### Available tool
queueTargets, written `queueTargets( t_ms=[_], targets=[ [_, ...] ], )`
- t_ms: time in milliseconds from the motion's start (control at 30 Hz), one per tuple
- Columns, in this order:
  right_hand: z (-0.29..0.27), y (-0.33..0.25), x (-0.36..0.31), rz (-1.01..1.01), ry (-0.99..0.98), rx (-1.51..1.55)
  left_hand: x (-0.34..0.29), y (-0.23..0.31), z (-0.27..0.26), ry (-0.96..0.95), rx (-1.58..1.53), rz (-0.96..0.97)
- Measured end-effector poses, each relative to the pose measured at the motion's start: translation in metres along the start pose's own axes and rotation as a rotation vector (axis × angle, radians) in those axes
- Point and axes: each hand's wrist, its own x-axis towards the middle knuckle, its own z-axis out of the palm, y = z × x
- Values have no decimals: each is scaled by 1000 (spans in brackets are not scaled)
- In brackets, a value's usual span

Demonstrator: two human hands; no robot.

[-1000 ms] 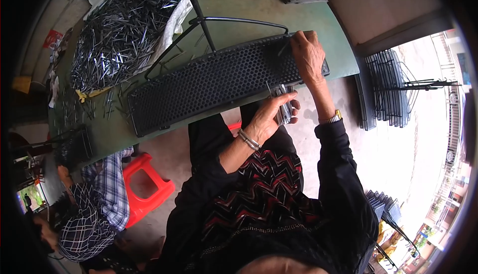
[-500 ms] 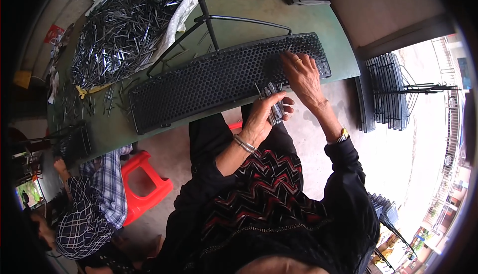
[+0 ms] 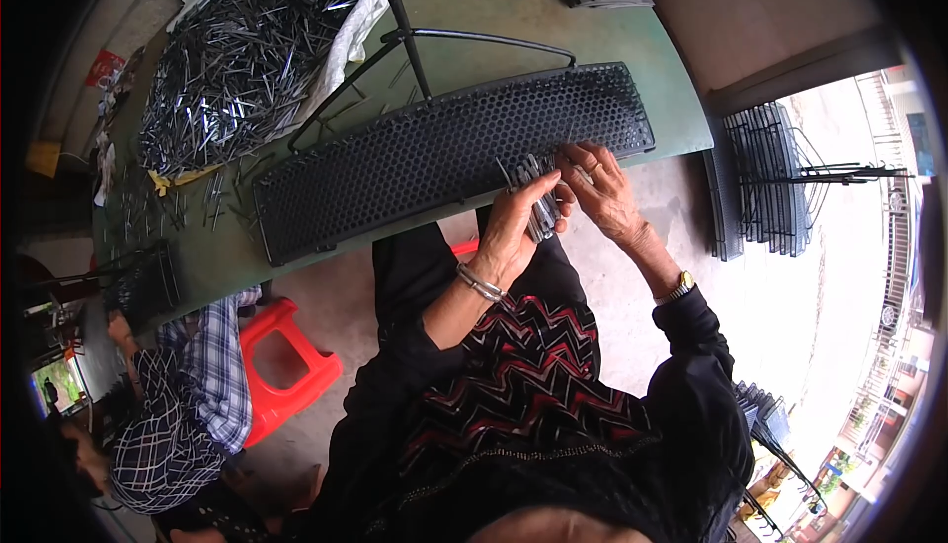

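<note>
At the near right edge of the black perforated panel (image 3: pixel 444 153), left hand (image 3: pixel 513 232) clasps a bundle of metal clips (image 3: pixel 541 209) pointing toward it, while right hand (image 3: pixel 602 188), closer, pinches 1.

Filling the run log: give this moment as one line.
left hand: holds metal clips | right hand: at clips, by mesh panel | table: pin pile

Green table (image 3: pixel 642 49): black mesh panel (image 3: pixel 444 153), metal pin heap (image 3: pixel 237 59).
</note>
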Motion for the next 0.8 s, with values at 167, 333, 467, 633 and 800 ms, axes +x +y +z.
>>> queueTargets(
  t_ms=[167, 333, 467, 633, 800],
  targets=[
    [-8, -1, 6, 161, 193, 133, 3, 3, -1, -36, -4, -5],
    [-23, 17, 40, 604, 538, 286, 10, 4, 4, -15, 24, -13],
    [-8, 40, 50, 635, 566, 261, 14, 2, 10, -16, 55, -9],
    [9, 50, 53, 684, 510, 123, 14, 4, 12, 9, 73, -7],
    [10, 51, 59, 625, 404, -43, 15, 6, 10, -2, 47, -13]
  ],
)
